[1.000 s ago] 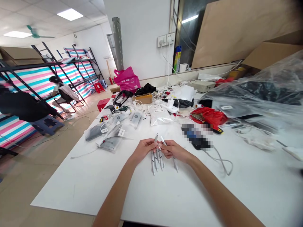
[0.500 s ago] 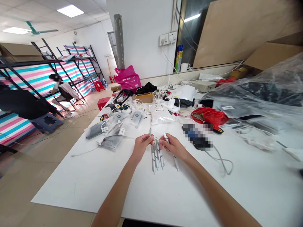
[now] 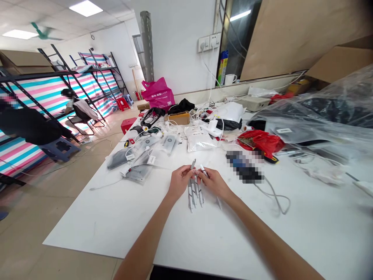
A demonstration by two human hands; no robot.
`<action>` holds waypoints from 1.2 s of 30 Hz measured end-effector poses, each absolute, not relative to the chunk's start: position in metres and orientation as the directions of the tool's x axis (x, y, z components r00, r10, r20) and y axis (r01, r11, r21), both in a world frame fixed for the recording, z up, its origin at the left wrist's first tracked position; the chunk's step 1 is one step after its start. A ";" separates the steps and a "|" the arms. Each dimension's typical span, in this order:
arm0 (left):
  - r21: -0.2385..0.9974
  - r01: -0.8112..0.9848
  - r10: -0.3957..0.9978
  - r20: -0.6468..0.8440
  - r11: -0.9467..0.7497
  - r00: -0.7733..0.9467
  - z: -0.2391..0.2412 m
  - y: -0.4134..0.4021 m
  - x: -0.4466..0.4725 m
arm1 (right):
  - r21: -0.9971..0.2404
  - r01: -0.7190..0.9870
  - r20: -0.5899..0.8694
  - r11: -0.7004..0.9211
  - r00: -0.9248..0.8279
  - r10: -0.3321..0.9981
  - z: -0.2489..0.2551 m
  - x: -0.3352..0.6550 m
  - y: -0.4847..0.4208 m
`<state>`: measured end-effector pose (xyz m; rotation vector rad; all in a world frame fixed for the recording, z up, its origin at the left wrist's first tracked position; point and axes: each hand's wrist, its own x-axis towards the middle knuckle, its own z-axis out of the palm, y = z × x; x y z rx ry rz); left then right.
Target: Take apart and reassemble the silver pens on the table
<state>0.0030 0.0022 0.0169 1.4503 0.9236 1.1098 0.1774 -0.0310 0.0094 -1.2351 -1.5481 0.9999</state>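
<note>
My left hand (image 3: 180,181) is closed in a pinch around a pen (image 3: 192,163), whose grey pointed end sticks up above the fingers. Close beside it, my right hand (image 3: 216,182) is closed on a white piece (image 3: 202,168) that looks like a pen's end. A slim white end (image 3: 218,203) shows below that hand; whether it belongs to the same pen I cannot tell. The fingertips of both hands meet or nearly meet. Under them several white-and-grey pens (image 3: 190,196) lie side by side on the white table (image 3: 116,221), their upper ends partly hidden by my fingers.
Grey packets (image 3: 138,173) and cables lie to the left. A white bag (image 3: 199,139) sits beyond my hands. On the right are a blurred-out dark object (image 3: 244,167) with a grey cable (image 3: 281,196), a red bag (image 3: 259,140) and clear plastic sheeting (image 3: 314,112). Two people sit far left.
My left hand has moved right, closer to my right hand, and its pen now leans to the right. The view has shifted slightly.
</note>
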 end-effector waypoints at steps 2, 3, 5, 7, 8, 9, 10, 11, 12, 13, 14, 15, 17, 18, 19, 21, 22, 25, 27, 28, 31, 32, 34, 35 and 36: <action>0.990 -0.055 0.949 0.139 -0.129 0.284 0.019 0.001 0.004 | -0.977 0.159 0.124 0.144 -0.126 0.984 0.008 0.175 -0.031; 0.990 -0.098 0.949 0.129 -0.105 0.287 0.020 0.001 0.005 | -0.988 0.096 0.107 0.120 -0.129 0.986 0.008 0.174 -0.031; 0.972 -0.234 0.958 0.100 -0.036 0.268 0.021 0.002 0.005 | -0.995 -0.025 0.095 0.093 -0.099 0.990 0.009 0.172 -0.031; 0.910 -0.411 0.974 0.033 0.063 0.222 0.021 0.005 0.004 | -0.987 -0.102 0.127 0.125 -0.018 0.992 0.011 0.171 -0.032; 0.859 -0.497 0.979 -0.017 0.119 0.204 0.021 0.006 0.003 | -0.981 -0.117 0.154 0.157 0.031 0.988 0.012 0.170 -0.032; 0.801 -0.574 0.979 -0.071 0.172 0.193 0.021 0.008 0.002 | -0.974 -0.122 0.183 0.192 0.077 0.980 0.013 0.169 -0.033; 0.742 -0.635 0.975 -0.122 0.215 0.188 0.022 0.010 0.001 | -0.967 -0.120 0.211 0.224 0.111 0.971 0.014 0.169 -0.033; 0.687 -0.684 0.969 -0.164 0.246 0.184 0.022 0.011 0.000 | -0.962 -0.111 0.235 0.250 0.133 0.963 0.014 0.168 -0.033; 0.639 -0.721 0.963 -0.199 0.268 0.181 0.022 0.012 -0.001 | -0.959 -0.095 0.253 0.268 0.144 0.957 0.014 0.168 -0.034; 0.600 -0.749 0.958 -0.227 0.281 0.178 0.022 0.013 -0.001 | -0.958 -0.074 0.263 0.275 0.147 0.954 0.014 0.168 -0.035; 0.571 -0.768 0.953 -0.248 0.290 0.175 0.023 0.014 -0.002 | -0.960 -0.047 0.266 0.275 0.145 0.953 0.014 0.167 -0.035; 0.550 -0.781 0.949 -0.262 0.296 0.175 0.023 0.014 -0.002 | -0.963 -0.014 0.263 0.268 0.142 0.954 0.014 0.167 -0.036; 0.527 -0.796 0.946 -0.272 0.300 0.176 0.022 0.014 -0.001 | -0.968 0.055 0.252 0.246 0.129 0.959 0.012 0.166 -0.038; 0.520 -0.802 0.948 -0.266 0.295 0.176 0.022 0.015 -0.001 | -0.968 0.090 0.245 0.236 0.115 0.963 0.012 0.165 -0.040; 0.515 -0.808 0.951 -0.255 0.286 0.174 0.022 0.015 -0.001 | -0.966 0.126 0.237 0.225 0.093 0.967 0.011 0.165 -0.041; 0.508 -0.820 0.959 -0.227 0.263 0.167 0.022 0.015 0.000 | -0.960 0.197 0.210 0.201 0.025 0.977 0.009 0.164 -0.043; 0.508 -0.824 0.963 -0.214 0.253 0.164 0.023 0.015 0.000 | -0.955 0.227 0.196 0.193 -0.010 0.981 0.009 0.163 -0.044; 0.528 -0.816 0.970 -0.183 0.235 0.160 0.024 0.012 0.000 | -0.933 0.301 0.181 0.196 -0.078 0.980 0.008 0.159 -0.046; 0.558 -0.796 0.971 -0.155 0.236 0.180 0.024 0.009 0.002 | -0.920 0.331 0.184 0.211 -0.111 0.977 0.007 0.156 -0.046; 0.576 -0.782 0.971 -0.137 0.239 0.196 0.024 0.007 0.003 | -0.916 0.338 0.182 0.215 -0.127 0.975 0.007 0.155 -0.047; 0.627 -0.740 0.965 -0.083 0.244 0.248 0.022 0.001 0.006 | -0.918 0.333 0.179 0.217 -0.141 0.974 0.005 0.153 -0.047; 0.640 -0.729 0.963 -0.071 0.243 0.259 0.022 0.000 0.007 | -0.919 0.331 0.181 0.216 -0.134 0.974 0.004 0.152 -0.048; 0.653 -0.719 0.963 -0.061 0.237 0.263 0.022 -0.002 0.009 | -0.919 0.329 0.187 0.218 -0.123 0.975 0.003 0.152 -0.048; 0.654 -0.721 0.965 -0.062 0.231 0.253 0.023 -0.002 0.009 | -0.919 0.328 0.188 0.218 -0.120 0.975 0.003 0.152 -0.048; 0.651 -0.725 0.969 -0.066 0.224 0.240 0.023 -0.002 0.008 | -0.920 0.325 0.188 0.218 -0.122 0.975 0.003 0.152 -0.048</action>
